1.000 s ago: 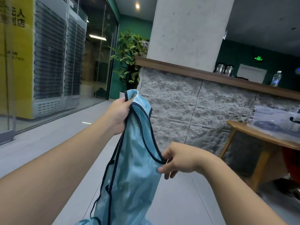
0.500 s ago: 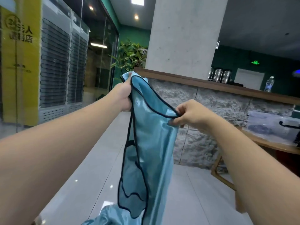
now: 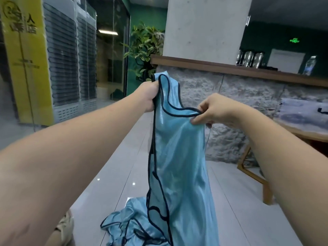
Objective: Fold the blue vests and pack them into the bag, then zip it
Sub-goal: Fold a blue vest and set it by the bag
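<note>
Left hand grips one shoulder strap of the blue vest, right hand pinches the dark-trimmed neckline, and the vest hangs between them in the air over the grey floor. More blue vests lie heaped on the floor below, touching the hanging hem. Clear bag sits on the wooden table at right; something dark inside, probably fabric, too blurred to tell.
</note>
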Motion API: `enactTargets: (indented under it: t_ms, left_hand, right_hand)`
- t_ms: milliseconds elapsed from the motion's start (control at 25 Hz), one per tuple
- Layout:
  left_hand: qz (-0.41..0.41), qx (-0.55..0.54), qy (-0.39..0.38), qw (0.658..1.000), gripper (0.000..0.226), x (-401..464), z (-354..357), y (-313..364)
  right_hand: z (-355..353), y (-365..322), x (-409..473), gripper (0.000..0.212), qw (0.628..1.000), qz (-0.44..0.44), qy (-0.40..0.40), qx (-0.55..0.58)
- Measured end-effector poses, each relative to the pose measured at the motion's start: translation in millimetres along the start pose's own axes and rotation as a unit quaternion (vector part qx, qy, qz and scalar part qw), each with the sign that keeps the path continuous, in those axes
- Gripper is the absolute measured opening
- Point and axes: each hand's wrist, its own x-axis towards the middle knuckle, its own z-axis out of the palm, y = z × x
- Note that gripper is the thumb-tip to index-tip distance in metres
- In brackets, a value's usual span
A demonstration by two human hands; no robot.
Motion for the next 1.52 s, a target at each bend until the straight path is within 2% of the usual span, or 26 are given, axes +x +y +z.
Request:
enactTargets:
  t_ms: [80,200,280,320,440,520,600,720,840,920,960,1000,1080,1120,1240,1360,1440,1520]
  left_hand:
    - [-0.002,-0.005,-0.007,1.0,0.028,1.2,-1.5,-4.1]
    - [-0.013,-0.004,0.027,1.0,0.035,1.2,-8.4,-11.2]
    - [-0.043,0.005,0.017,0.999,0.045,1.5,-13.6,-19.0]
    - [-0.052,-0.003,-0.003,0.999,0.045,2.5,-14.6,-22.7]
    - [-0.05,-0.082,-0.101,0.99,0.019,-15.7,-12.7,-18.3]
    - [-0.054,-0.097,-0.129,0.985,0.026,-25.4,-21.8,-15.2]
    - [-0.066,-0.022,-0.151,0.986,0.034,-27.7,-32.0,-13.2]
    - [-0.058,0.096,-0.123,0.986,0.03,-20.8,-37.9,-9.7]
    - [-0.036,-0.006,-0.06,0.998,0.025,-12.4,-49.0,-24.6]
    - [-0.072,0.034,-0.032,0.996,0.032,-29.3,-58.9,-60.1]
    - [-0.078,0.076,-0.034,0.993,0.027,-45.9,-62.4,-83.6]
    - [-0.102,0.089,-0.057,0.989,0.032,-63.9,-61.6,-101.9]
    - [-0.23,0.025,-0.091,0.969,0.071,-83.5,-51.2,-118.6]
    - [-0.261,-0.012,-0.093,0.961,0.088,-83.8,-49.0,-123.1]
    - [-0.235,-0.154,-0.106,0.954,0.112,-71.2,-59.5,-131.1]
    - [-0.199,-0.278,-0.116,0.932,0.121,-64.1,-64.7,-150.1]
    - [-0.218,-0.3,-0.155,0.916,0.123,-68.3,-68.6,-168.0]
    - [-0.26,-0.299,-0.24,0.886,0.133,-78.7,-71.2,-180.6]
  right_hand:
    - [7.5,5.1,-0.7,0.03,0.999,0.006,0.004,0.047]
    - [18.1,6.3,-1.8,0.033,0.997,0.014,-0.032,0.069]
    - [23.5,6.5,-1.5,0.025,0.993,0.019,-0.034,0.115]
    - [26.8,6.2,-1.7,0.025,0.992,0.015,-0.043,0.12]
    - [34.6,10.3,-0.9,0.025,0.989,0.021,-0.036,0.145]
    - [36.8,12.7,-0.3,0.021,0.986,0.023,-0.046,0.159]
    - [36.3,14.2,-0.8,0.019,0.983,0.022,-0.032,0.182]
    - [33.2,14.8,-1.7,0.02,0.975,0.028,-0.058,0.211]
    - [34.8,11.5,3.1,0.026,0.955,0.027,-0.042,0.291]
    - [41.2,7.6,11.6,0.03,0.937,0.034,0.003,0.348]
    - [45.2,6.9,16.7,0.029,0.931,0.038,0.026,0.362]
    - [49.2,7.6,21.4,0.028,0.927,0.045,0.044,0.369]
    - [54.7,10.3,29.6,0.025,0.92,0.066,0.072,0.379]
    - [56.1,11.7,32.5,0.023,0.914,0.08,0.085,0.389]
    - [56.0,18.3,43.2,0.019,0.885,0.125,0.137,0.428]
    - [55.2,29.0,57.0,0.017,0.848,0.181,0.191,0.459]
    - [55.4,40.6,64.9,0.031,0.829,0.214,0.225,0.464]
    - [55.8,54.1,69.0,0.046,0.808,0.242,0.254,0.473]
